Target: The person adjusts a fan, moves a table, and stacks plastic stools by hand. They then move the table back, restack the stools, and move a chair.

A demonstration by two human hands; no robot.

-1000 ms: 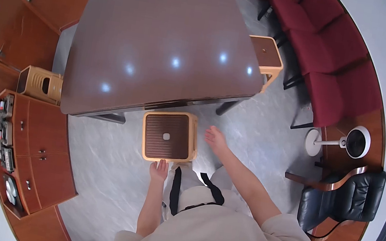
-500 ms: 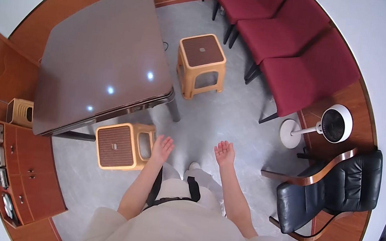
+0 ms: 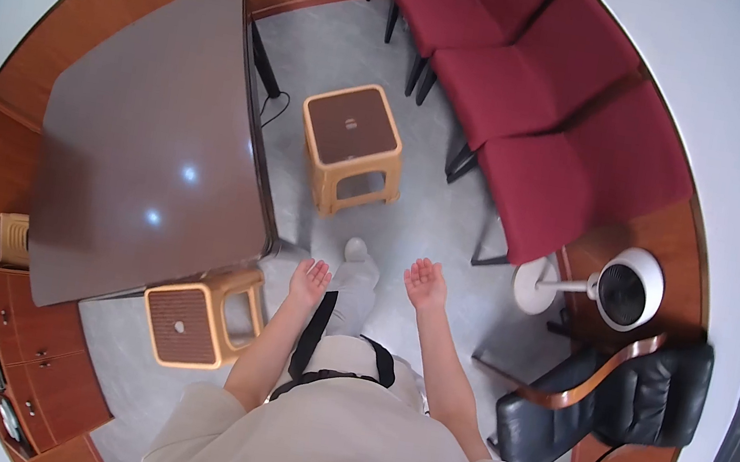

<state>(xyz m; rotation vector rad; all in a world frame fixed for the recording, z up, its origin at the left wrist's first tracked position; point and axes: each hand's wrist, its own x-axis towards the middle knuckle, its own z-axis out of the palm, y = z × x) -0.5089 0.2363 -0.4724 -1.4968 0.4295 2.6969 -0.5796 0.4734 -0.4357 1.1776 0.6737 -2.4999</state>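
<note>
Both my hands are held out in front of my body, palms turned up, with nothing in them. My left hand [image 3: 311,282] has its fingers stretched out; nearest to it is a yellow plastic stool [image 3: 184,325] with a brown ribbed seat, just beside my left forearm. My right hand [image 3: 425,284] is likewise flat and open above the grey floor. Ahead, between the table and the chairs, stands a second stool [image 3: 351,128] with a brown top and yellow legs. One light shoe [image 3: 356,249] shows forward between my hands.
A large brown table [image 3: 157,110] fills the left. Red chairs [image 3: 531,194] line the far right wall. A white fan [image 3: 629,289] and a black armchair [image 3: 552,424] stand at the right. A wooden cabinet [image 3: 46,354] is at the lower left.
I have stepped forward, one foot now out ahead. The furniture sits nearer and lower in view, and the left stool and table have shifted leftward. My hands keep their open pose.
</note>
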